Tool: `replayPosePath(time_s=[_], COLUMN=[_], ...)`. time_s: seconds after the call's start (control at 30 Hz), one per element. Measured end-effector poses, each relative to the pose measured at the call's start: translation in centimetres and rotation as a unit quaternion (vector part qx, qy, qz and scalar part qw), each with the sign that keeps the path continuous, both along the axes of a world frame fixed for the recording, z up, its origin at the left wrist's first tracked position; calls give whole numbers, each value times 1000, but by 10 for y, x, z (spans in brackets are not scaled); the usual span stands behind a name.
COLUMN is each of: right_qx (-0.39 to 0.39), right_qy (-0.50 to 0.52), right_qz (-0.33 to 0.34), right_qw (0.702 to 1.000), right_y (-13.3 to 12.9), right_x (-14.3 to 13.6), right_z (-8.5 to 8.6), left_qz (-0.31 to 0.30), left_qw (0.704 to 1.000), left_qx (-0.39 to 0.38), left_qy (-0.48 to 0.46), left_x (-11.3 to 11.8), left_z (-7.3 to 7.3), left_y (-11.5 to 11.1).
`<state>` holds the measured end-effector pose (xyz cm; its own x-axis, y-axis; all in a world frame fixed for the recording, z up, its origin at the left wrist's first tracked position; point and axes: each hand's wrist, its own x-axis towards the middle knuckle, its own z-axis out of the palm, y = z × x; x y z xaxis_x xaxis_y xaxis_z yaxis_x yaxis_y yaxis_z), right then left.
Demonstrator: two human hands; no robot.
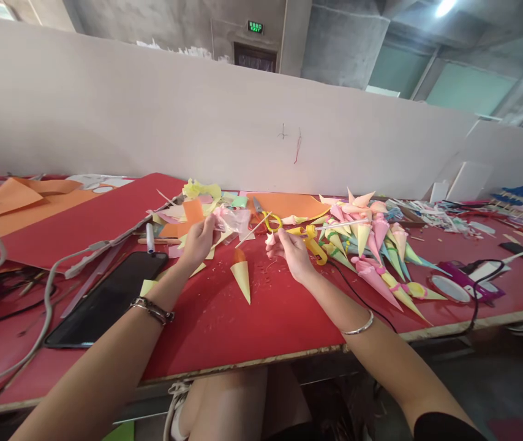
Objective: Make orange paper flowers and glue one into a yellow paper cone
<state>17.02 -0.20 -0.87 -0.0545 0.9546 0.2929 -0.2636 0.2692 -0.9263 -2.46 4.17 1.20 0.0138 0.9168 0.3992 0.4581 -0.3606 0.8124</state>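
Note:
My left hand point(200, 242) grips a crinkled clear plastic bag point(234, 220) with something pink inside. In my right hand point(290, 252), the fingertips pinch a small lump of soft pink clay point(270, 239). Between the hands and nearer to me, a pale yellow paper cone point(242, 282) lies on the red table, with an orange piece point(240, 255) at its wide end. A thin wooden stick point(253, 229) slants between the bag and the clay. Just behind my right hand are yellow-handled scissors point(273, 222) and a yellow glue gun point(315, 245).
A pile of coloured paper cones point(372, 245) spreads to the right, near a purple device point(473, 283) and cables. On the left lie a black phone point(109, 300), a marker point(150, 237) and a large red sheet point(82, 226). A white partition point(174, 122) stands behind the table.

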Motion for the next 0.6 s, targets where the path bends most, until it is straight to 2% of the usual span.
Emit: replayPosePath(time_s=[0.07, 0.13, 0.27, 0.37, 0.47, 0.6], right_qx=[6, 8, -2, 2, 20, 43], right_qy=[-1, -10, -20, -4, -20, -103], right_qz=[-21, -13, 10, 22, 31, 56], right_qw=[1000, 1000, 1000, 1000, 999, 992], right_y=[0, -1, -3, -4, -3, -2], right_x=[-1, -1, -2, -2, -3, -2], right_z=[1, 1, 2, 1, 2, 0], left_qz=[55, 107, 177, 226, 243, 238], left_qw=[998, 994, 977, 968, 961, 951], left_qx=[-23, -33, -18, 10, 89, 161], left_qy=[-13, 22, 119, 109, 96, 114], left_x=[-5, -10, -15, -17, -16, -9], left_z=[-2, -5, -11, -19, -25, -25], left_y=[6, 10, 17, 22, 24, 18])
